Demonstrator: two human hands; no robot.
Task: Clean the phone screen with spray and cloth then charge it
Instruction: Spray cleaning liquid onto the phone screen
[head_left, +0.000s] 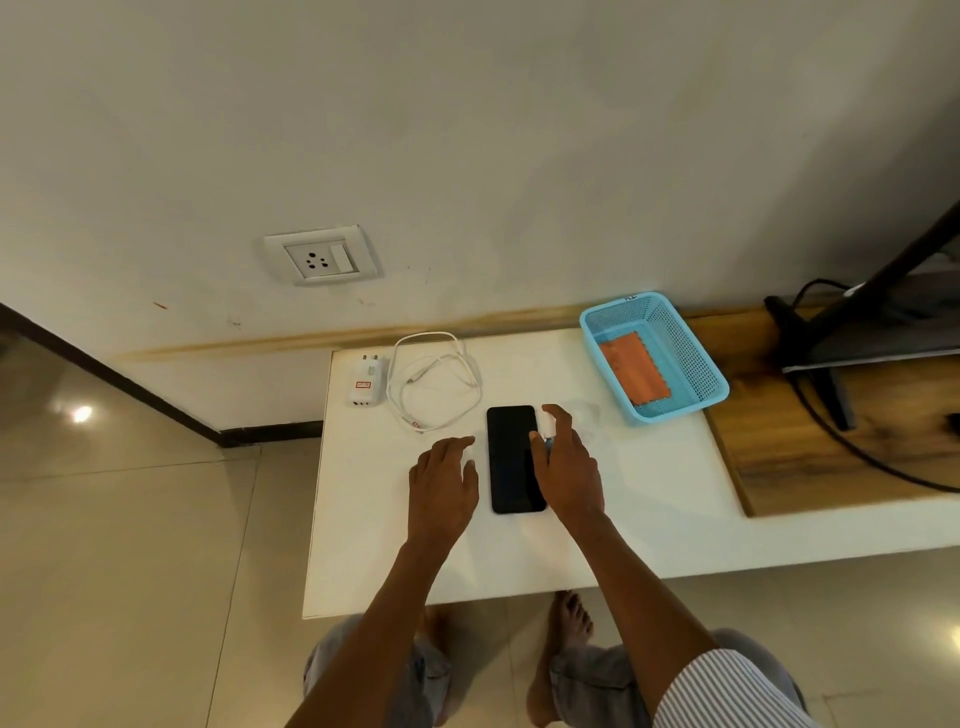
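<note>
A black phone (511, 457) lies screen up on the white table (649, 509). My right hand (569, 467) is closed around a small spray bottle (546, 427), with its white top just above the phone's right edge. My left hand (444, 480) rests flat on the table just left of the phone, fingers spread, holding nothing. An orange cloth (631, 371) lies inside a blue mesh basket (691, 358) at the back right. A white charger adapter (366, 384) and a coiled white cable (436, 382) lie at the back left of the table.
A wall socket with a switch (322, 255) sits on the wall above and left of the table. To the right, a wooden surface (831, 447) carries a dark stand and black cords. Tiled floor and my bare feet lie below the table's front edge.
</note>
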